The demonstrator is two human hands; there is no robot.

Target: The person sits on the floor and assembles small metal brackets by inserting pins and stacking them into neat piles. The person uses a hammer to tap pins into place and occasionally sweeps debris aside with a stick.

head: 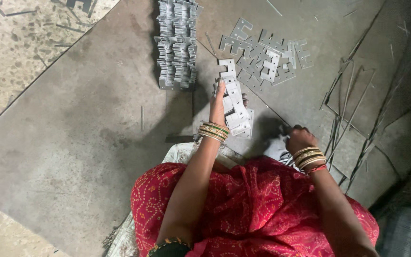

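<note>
Two hands in view, both yours. Left hand [219,102] grips row of flat metal plates [235,107], fingers pressed along its side, row lying on metal sheet [96,119] just right of tall plate stack [177,45]. Right hand [299,139] curled, resting low, right of row; cannot tell what it holds. Loose plates [265,54] scattered right of stack. Thin metal strips [353,109] well right of stack.
</note>
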